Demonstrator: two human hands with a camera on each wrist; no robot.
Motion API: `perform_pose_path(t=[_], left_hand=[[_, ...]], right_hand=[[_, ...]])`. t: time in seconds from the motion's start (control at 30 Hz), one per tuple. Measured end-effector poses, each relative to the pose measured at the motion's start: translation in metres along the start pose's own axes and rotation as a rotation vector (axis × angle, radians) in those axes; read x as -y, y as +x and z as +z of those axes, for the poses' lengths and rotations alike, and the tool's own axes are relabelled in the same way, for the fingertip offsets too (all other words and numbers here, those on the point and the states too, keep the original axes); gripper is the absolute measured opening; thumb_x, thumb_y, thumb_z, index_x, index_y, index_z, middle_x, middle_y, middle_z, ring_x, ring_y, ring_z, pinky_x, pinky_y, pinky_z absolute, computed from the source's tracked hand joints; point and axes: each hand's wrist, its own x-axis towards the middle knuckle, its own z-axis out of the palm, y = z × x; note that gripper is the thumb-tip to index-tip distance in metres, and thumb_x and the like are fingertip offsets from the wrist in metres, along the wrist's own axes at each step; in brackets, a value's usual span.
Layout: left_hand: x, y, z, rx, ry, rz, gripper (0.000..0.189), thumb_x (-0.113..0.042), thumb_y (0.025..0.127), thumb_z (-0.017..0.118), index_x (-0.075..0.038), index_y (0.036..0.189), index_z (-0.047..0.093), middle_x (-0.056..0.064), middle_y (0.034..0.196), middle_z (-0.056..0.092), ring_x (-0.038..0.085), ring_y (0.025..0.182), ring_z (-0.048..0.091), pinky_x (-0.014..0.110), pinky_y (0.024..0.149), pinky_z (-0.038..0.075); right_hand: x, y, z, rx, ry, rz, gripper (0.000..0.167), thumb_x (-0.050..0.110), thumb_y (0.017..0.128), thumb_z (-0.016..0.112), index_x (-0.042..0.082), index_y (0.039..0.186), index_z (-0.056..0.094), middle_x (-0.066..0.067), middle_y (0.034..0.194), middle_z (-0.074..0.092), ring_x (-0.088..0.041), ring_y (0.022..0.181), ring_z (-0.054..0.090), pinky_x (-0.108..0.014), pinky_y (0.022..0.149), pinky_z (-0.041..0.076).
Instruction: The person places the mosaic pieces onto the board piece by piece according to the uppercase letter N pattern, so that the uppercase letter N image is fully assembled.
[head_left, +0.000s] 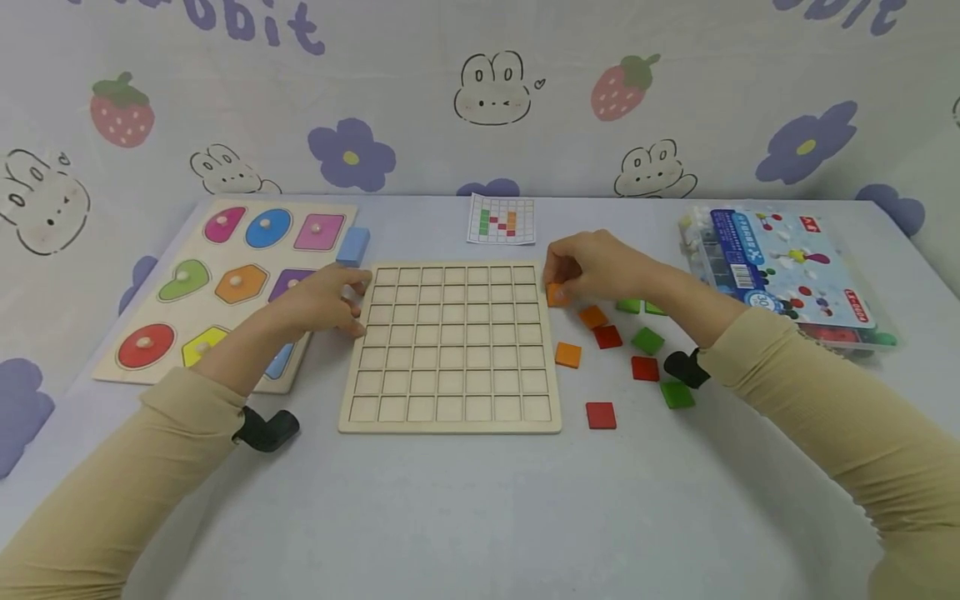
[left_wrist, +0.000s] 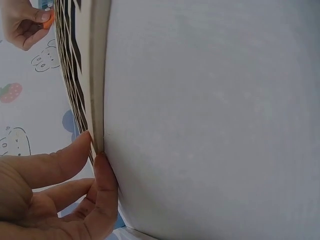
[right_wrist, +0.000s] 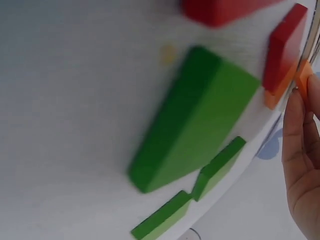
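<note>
My right hand (head_left: 592,265) pinches an orange square tile (head_left: 554,294) between its fingers, just beside the right rim of a pale wooden grid board (head_left: 450,428), near its two o'clock corner; my left hand (head_left: 318,300) rests at the board's ten o'clock, fingers spread and touching its left edge; the board lies flat on the white worktop (head_left: 450,517), with loose red tiles (head_left: 601,415), orange tiles (head_left: 567,355) and green tiles (head_left: 648,340) around its three o'clock; a white paper card (head_left: 501,221) printed with a coloured grid lies at one o'clock; a pale wooden puzzle board (head_left: 213,312) with bright knobbed shapes sits between nine and ten, and a clear plastic case (head_left: 787,271) between two and three.
</note>
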Motion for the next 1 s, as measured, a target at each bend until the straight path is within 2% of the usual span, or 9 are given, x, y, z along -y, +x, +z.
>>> perform_pose_path(t=[0.33,0.5,0.67,1.0], left_hand=[[0.0,0.003,0.0,-0.005,0.007,0.003,0.084,0.002,0.083,0.073,0.003,0.154,0.027,0.022,0.142,0.038,0.02,0.092,0.052,0.029,0.076,0.043],[-0.001,0.002,0.0,0.009,-0.009,-0.005,0.085,0.004,0.083,0.072,0.004,0.154,0.024,0.022,0.143,0.041,0.022,0.095,0.051,0.03,0.078,0.043],[-0.003,0.001,0.0,0.022,-0.021,-0.008,0.085,0.005,0.084,0.07,0.005,0.154,0.022,0.024,0.146,0.041,0.025,0.099,0.051,0.031,0.081,0.043],[-0.002,0.002,0.002,0.019,-0.028,-0.005,0.084,0.007,0.084,0.069,0.006,0.154,0.023,0.025,0.145,0.04,0.025,0.1,0.049,0.029,0.078,0.043]], right_hand=[[0.01,0.007,-0.008,-0.05,-0.007,-0.02,0.012,0.005,0.084,0.074,0.011,0.092,0.068,-0.006,0.09,0.067,-0.021,0.086,0.058,-0.03,0.077,0.048],[0.022,0.015,-0.003,-0.033,0.068,-0.05,0.014,0.009,0.082,0.078,0.011,0.093,0.069,-0.006,0.089,0.067,-0.021,0.086,0.059,-0.03,0.075,0.047],[0.035,0.023,0.002,-0.024,0.092,-0.065,0.013,0.01,0.082,0.078,0.014,0.093,0.071,-0.005,0.088,0.068,-0.02,0.086,0.061,-0.03,0.075,0.047],[0.056,0.039,0.009,0.036,0.134,-0.1,0.012,0.003,0.085,0.074,0.01,0.095,0.074,-0.007,0.091,0.069,-0.019,0.087,0.063,-0.025,0.073,0.056]])
